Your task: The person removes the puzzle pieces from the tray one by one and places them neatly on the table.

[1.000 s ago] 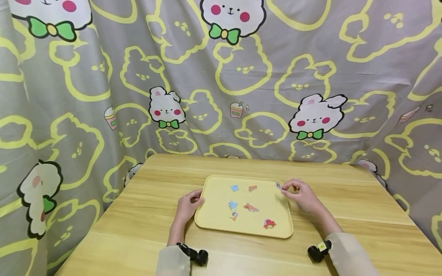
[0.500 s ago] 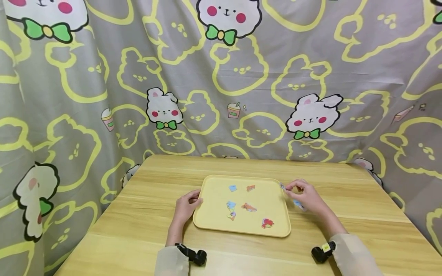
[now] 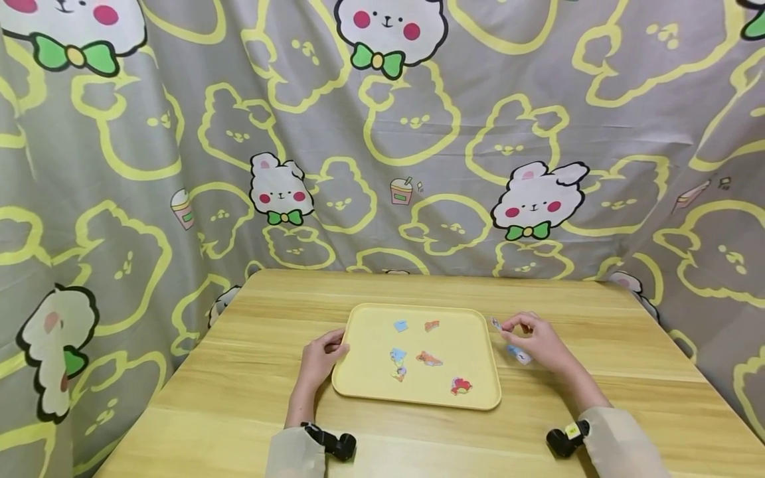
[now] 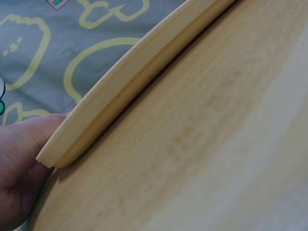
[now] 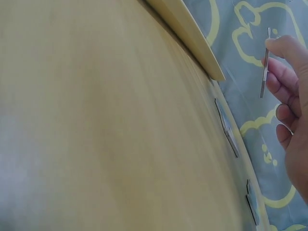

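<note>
Several multicoloured cutouts [image 3: 429,359] lie on the yellow rectangular tray [image 3: 466,342] your left hand [image 3: 320,358] grips; your right hand [image 3: 542,344] pinches a thin bluish piece [image 3: 495,323] alongside. Two bluish cutouts [image 5: 228,127] on the wood-grained table [image 3: 418,441] suggest you're midway.

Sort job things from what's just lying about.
Likely job things:
yellow rectangular tray held by the left hand
small flat piece pinched by the right hand
flat red, orange and blue cutouts on the tray
two flat bluish pieces beside the tray

Surroundings:
light wooden table
grey patterned curtain
black wrist cameras
</note>
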Demonstrator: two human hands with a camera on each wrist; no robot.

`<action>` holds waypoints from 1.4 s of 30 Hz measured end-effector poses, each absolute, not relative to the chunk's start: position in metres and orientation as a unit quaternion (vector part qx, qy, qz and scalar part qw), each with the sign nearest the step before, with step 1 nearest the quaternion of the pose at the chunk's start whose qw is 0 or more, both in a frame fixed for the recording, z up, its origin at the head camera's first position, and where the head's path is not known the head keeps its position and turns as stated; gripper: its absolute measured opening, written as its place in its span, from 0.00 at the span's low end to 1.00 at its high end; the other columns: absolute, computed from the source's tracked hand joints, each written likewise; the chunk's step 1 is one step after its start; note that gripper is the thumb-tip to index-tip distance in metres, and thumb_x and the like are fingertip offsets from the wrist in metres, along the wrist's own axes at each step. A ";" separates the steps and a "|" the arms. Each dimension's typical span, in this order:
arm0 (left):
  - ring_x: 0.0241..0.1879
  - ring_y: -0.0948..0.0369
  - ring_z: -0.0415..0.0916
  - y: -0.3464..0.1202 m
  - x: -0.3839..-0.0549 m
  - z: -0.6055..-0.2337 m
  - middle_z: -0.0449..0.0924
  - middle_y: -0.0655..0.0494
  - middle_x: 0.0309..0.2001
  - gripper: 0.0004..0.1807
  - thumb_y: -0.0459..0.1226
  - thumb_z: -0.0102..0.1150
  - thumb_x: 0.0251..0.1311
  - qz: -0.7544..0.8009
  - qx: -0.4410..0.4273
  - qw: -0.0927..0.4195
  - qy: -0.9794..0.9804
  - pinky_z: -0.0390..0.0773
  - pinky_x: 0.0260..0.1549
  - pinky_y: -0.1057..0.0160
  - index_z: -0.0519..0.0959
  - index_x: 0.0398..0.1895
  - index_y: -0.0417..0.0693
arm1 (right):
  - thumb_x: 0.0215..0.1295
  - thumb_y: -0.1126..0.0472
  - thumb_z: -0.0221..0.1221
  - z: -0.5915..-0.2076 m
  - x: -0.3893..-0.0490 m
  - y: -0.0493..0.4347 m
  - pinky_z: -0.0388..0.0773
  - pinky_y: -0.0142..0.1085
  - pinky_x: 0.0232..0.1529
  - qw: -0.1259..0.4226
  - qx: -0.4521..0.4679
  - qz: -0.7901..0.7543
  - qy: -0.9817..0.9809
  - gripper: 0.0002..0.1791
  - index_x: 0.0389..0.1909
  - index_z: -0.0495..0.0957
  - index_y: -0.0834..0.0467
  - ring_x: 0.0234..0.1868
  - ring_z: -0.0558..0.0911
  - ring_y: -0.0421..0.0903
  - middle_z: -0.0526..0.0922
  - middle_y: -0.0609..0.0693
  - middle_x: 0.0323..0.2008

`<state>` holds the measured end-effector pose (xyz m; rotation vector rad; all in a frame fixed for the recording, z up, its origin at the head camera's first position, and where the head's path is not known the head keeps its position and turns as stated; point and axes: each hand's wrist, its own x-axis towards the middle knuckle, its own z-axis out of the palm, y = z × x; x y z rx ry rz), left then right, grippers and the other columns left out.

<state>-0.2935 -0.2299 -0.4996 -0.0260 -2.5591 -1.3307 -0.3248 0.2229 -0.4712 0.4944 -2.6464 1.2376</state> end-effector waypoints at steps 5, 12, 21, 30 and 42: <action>0.43 0.52 0.85 -0.230 -0.293 -0.500 0.87 0.43 0.42 0.20 0.34 0.67 0.58 -0.456 -0.007 0.129 -0.880 0.84 0.42 0.65 0.82 0.55 0.42 | 0.62 0.58 0.66 -0.472 -0.323 0.226 0.65 0.28 0.35 0.097 0.168 0.418 -0.887 0.04 0.36 0.83 0.53 0.35 0.68 0.45 0.78 0.45 0.33; 0.43 0.52 0.85 -0.229 -0.292 -0.497 0.87 0.43 0.43 0.19 0.33 0.67 0.58 -0.459 -0.005 0.127 -0.879 0.83 0.42 0.68 0.82 0.55 0.42 | 0.63 0.57 0.65 -0.471 -0.319 0.232 0.65 0.27 0.36 0.098 0.161 0.414 -0.891 0.05 0.36 0.83 0.54 0.36 0.68 0.41 0.79 0.47 0.36; 0.44 0.51 0.84 -0.230 -0.293 -0.498 0.87 0.43 0.44 0.20 0.35 0.67 0.59 -0.460 -0.004 0.122 -0.880 0.84 0.44 0.63 0.82 0.55 0.42 | 0.61 0.60 0.66 -0.478 -0.319 0.242 0.67 0.27 0.35 0.123 0.167 0.408 -0.889 0.03 0.34 0.83 0.54 0.35 0.70 0.39 0.80 0.47 0.34; 0.44 0.52 0.85 -0.229 -0.293 -0.499 0.87 0.43 0.43 0.20 0.34 0.67 0.58 -0.464 -0.002 0.123 -0.877 0.84 0.45 0.62 0.82 0.55 0.42 | 0.62 0.58 0.66 -0.477 -0.315 0.253 0.66 0.27 0.37 0.114 0.156 0.392 -0.899 0.04 0.34 0.82 0.53 0.37 0.70 0.41 0.80 0.48 0.36; 0.44 0.52 0.84 -0.229 -0.292 -0.499 0.87 0.43 0.44 0.20 0.34 0.67 0.59 -0.456 0.000 0.127 -0.881 0.84 0.45 0.62 0.81 0.55 0.42 | 0.62 0.58 0.66 -0.476 -0.309 0.266 0.62 0.28 0.34 0.122 0.158 0.384 -0.902 0.03 0.34 0.82 0.54 0.34 0.66 0.41 0.80 0.48 0.36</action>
